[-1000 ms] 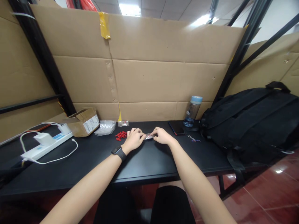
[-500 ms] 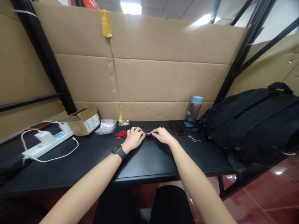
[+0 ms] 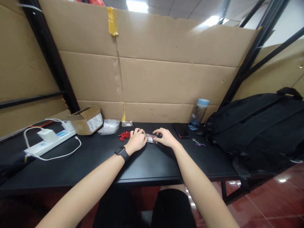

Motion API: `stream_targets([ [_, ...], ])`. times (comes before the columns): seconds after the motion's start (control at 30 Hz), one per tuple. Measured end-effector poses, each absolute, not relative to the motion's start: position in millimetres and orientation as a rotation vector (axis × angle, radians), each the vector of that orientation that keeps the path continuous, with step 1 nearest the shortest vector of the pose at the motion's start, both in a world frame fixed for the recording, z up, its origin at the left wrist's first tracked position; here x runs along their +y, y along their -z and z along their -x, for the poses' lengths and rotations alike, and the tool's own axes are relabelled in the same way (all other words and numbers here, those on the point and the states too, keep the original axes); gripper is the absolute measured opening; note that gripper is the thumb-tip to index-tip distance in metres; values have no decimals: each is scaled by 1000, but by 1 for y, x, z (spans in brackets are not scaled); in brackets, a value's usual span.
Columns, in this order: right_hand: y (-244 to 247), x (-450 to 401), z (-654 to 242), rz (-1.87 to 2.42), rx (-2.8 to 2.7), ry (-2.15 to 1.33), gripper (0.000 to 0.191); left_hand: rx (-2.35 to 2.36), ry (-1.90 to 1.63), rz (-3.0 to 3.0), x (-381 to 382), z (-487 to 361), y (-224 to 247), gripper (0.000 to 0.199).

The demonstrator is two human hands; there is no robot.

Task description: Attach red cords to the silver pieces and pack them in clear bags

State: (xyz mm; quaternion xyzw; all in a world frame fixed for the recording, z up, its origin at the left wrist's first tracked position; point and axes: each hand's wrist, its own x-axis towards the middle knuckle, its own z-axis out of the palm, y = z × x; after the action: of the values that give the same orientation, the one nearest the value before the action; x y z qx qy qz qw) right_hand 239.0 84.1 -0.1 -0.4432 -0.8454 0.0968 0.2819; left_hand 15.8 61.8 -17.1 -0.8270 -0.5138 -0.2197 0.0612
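A small clear plastic bag (image 3: 151, 138) with something red inside lies between my hands on the black table. My left hand (image 3: 136, 140), with a dark watch on the wrist, grips the bag's left side. The thumb of my right hand (image 3: 166, 137) is at the bag's right edge, its fingers curved and apart above it. Just left of my left hand is a pile of small red pieces (image 3: 124, 136). Another small clear bag (image 3: 127, 123) lies near the cardboard wall.
Clear plastic bags (image 3: 109, 127) and an open cardboard box (image 3: 88, 122) stand left, beside a white power strip (image 3: 47, 144) with cables. To the right are a phone (image 3: 181, 130), a keychain (image 3: 198, 143), a bottle (image 3: 198, 114) and a black backpack (image 3: 258, 133).
The small bag has gone from edge-on between both hands to lying flatter, its face showing. My right hand's fingers have spread from their pinch. The view has shifted slightly.
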Motion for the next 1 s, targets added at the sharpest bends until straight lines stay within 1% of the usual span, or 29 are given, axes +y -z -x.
stream_targets([
  [0.1, 0, 81, -235, 1096, -2380, -235, 29, -1503, 660, 2461, 58, -18, 16, 34],
  [0.23, 6, 86, -226, 1167, -2415, -132, 29, -1496, 683, 2425, 56, -15, 11, 34],
  [0.33, 11, 98, -218, 1213, -2418, -106, 32, -1548, 731, 2395, 62, -1, -2, 31],
  [0.5, 13, 131, -201, 1308, -2420, -34, 34, -1826, 976, 2108, 81, 58, -29, 25],
  [0.6, 11, 155, -184, 1368, -2408, 35, 35, -1987, 1014, 1951, 90, 103, -35, 19],
  [0.67, 9, 171, -171, 1418, -2389, 44, 35, -2104, 956, 1902, 92, 132, -35, 18],
  [0.7, 8, 178, -165, 1443, -2379, 40, 35, -2163, 896, 1907, 93, 144, -35, 22],
  [0.83, 8, 198, -143, 1491, -2362, 63, 35, -2341, 540, 2091, 92, 176, -33, 56],
  [0.87, 8, 201, -140, 1484, -2373, 77, 35, -2354, 491, 2117, 92, 179, -33, 62],
  [0.9, 9, 202, -138, 1464, -2392, 89, 36, -2356, 467, 2127, 92, 180, -33, 64],
  [0.93, 9, 203, -138, 1434, -2421, 90, 38, -2357, 460, 2122, 93, 181, -32, 61],
  [1.0, 10, 202, -141, 1359, -2484, 60, 42, -2373, 458, 2088, 94, 179, -32, 49],
])
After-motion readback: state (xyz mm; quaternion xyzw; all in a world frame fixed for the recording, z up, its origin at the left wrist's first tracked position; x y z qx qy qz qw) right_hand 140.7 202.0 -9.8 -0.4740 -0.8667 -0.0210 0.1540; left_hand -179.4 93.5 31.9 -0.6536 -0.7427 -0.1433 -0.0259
